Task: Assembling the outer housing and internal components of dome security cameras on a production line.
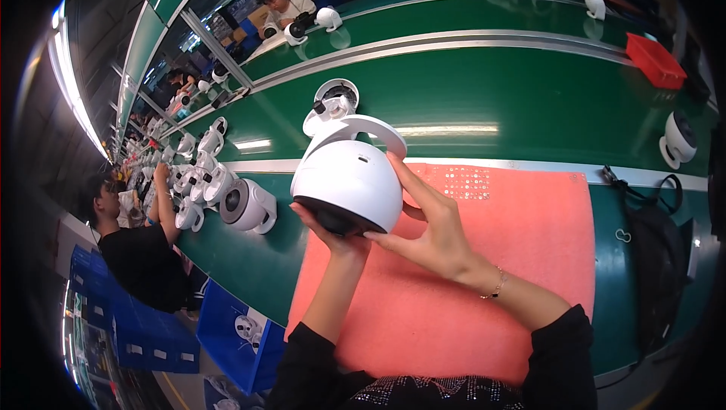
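Observation:
Above the pink mat (544, 259) I hold a white, round-bodied security camera (344, 176) with a dark front tilted downward and a curved white arm at its top. My left hand (331, 232) is closed under the dark front, bearing it from below. The fingers of my right hand (432, 228) wrap round the right side, with the thumb at the lower rim. Just beyond stands another white camera part (333, 104), its open round housing showing dark insides; the held camera partly hides it.
Many white camera units (248, 206) crowd the green bench at left, beside a person in black (144, 259). At right are a camera (678, 140), a red tray (655, 61) and a black bag (649, 266). Blue bins (227, 319) stand below left. Small shiny dots (467, 182) line the mat.

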A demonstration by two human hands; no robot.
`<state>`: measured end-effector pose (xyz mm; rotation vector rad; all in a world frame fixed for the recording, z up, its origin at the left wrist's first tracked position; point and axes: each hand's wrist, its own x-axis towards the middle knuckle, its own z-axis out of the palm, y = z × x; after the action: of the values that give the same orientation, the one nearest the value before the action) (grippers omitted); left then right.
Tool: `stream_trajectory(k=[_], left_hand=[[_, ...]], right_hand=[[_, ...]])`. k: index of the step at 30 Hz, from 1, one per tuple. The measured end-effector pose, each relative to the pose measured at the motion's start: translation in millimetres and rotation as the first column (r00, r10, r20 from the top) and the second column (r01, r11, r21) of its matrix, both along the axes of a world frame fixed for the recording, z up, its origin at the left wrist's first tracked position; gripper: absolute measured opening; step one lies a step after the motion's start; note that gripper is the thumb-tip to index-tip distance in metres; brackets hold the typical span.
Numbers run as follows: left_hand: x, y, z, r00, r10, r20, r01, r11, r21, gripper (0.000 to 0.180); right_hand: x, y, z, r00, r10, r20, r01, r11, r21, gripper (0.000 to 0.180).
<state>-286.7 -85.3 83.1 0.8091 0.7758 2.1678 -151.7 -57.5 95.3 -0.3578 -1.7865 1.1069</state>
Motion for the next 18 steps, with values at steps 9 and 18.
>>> stream_trajectory(k=[9,18], left_hand=[[-36,10,-18,0.962,-0.127,-0.240,0.149,0.986,0.077,0.100],[-41,-7,-6,0.852,0.098,-0.515,-0.134,0.991,-0.032,0.099]], right_hand=[[-2,3,-5,0.999,0.025,0.038,-0.025,1.000,-0.005,0.095],[9,16,7,0.992,0.030,0.122,-0.041,0.996,0.084,0.086]])
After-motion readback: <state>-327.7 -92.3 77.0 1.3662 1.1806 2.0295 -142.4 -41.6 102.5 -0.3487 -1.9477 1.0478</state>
